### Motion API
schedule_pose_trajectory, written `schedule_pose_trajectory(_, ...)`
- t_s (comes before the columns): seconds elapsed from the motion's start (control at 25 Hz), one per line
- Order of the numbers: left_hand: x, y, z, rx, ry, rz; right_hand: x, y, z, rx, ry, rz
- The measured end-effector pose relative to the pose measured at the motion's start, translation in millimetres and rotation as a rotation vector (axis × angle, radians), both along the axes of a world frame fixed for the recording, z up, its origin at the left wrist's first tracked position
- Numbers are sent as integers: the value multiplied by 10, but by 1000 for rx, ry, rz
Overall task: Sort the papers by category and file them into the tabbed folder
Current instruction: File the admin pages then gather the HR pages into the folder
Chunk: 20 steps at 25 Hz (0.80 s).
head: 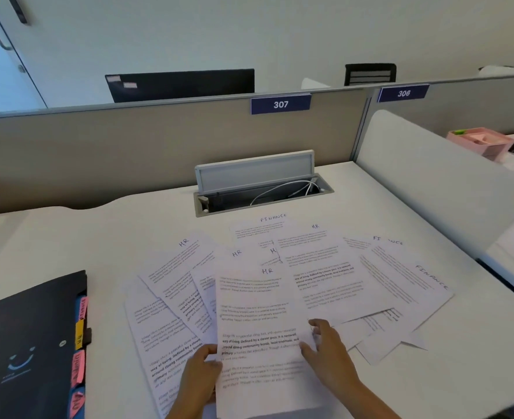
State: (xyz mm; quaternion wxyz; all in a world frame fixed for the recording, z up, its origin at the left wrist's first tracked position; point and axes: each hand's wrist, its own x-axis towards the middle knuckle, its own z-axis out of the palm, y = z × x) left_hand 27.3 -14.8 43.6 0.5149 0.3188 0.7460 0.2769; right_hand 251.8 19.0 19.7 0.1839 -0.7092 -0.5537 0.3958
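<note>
Top HR sheet [260,322] sits at the near edge of the desk [68,237], middle, lying over the fanned spread of papers [325,276]. Left hand [200,376] pinches its left margin, thumb on top and fingers curled under the edge. Right hand [329,349] lies on the sheet's right edge with fingers mostly straight; looks like pressing or squaring, not a grip.

Spread: handwritten headers read HR on most sheets toward the left and centre, FINANCE on one sheet [272,225] near the far edge by the cable hatch [261,189], and on two sheets [416,276] toward the right edge. Sheets overlap heavily, several skewed; headers on the bottom ones are hidden.

Tabbed folder [29,343] is at the near left corner, dark cover, closed, well apart from the papers. Coloured tabs [80,334] stick out of its right side, pink and yellow; lettering too blurred to read with confidence.

Handling, my read: single printer sheets, light, floppy, slick on each other. Sliding one drags its neighbours, so pin the pile with one hand and lift with the other. Take hold at a free margin or corner, thumb over and fingers under; two-edge support stops it from sagging. Creases easily if grabbed mid-page. The folder needs a hand to spread its pockets before sheets go in.

Stage: early sorting, HR stack being gathered, nothing filed as far as I can see.

Beyond: grey partition [129,146] with the 307 plate [281,104], pink tray [479,142] on the next desk.
</note>
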Motion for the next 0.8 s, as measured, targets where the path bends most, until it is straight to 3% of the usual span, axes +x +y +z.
schedule_pose_trajectory(0.16,3,4,58,130,-66,13,-1,138,168,-55,180,-112)
schedule_pose_trajectory(0.44,2,47,287,451,12,174,-109,204,636,237,338,-18)
schedule_pose_trajectory(0.56,2,57,269,459,-10,255,-145,225,612,268,324,25)
schedule_pose_trajectory(0.8,-49,97,16,346,88,229,-227,241,367,131,285,85)
